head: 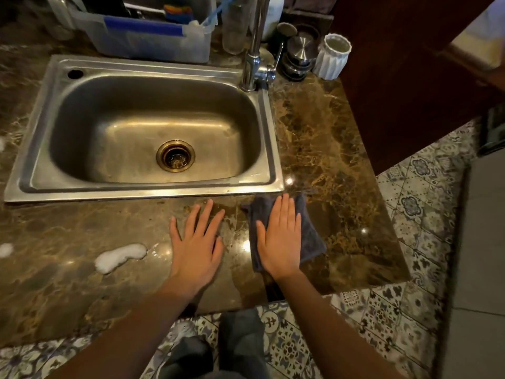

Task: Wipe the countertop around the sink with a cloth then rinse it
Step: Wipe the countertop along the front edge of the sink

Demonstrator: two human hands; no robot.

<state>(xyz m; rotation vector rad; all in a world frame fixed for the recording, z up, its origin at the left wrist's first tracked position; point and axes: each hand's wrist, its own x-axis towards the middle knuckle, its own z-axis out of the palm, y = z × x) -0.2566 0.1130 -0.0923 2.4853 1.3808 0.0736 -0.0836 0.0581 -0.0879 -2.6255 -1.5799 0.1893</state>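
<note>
Right hand (278, 236) lies flat, fingers spread, pressing the cloth (308, 231) on the desk (341, 160); left hand (196, 244) rests flat, empty, just left.

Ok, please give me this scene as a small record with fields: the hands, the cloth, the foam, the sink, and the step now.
left hand: flat on the countertop, fingers spread, holding nothing
right hand: flat on the cloth
cloth: dark grey, folded, on the countertop near the sink's front right corner
foam: white patch on the countertop, left of the left hand
sink: steel, no dishes inside
faucet: no water visible
step now: wiping, foam not yet wiped
</note>
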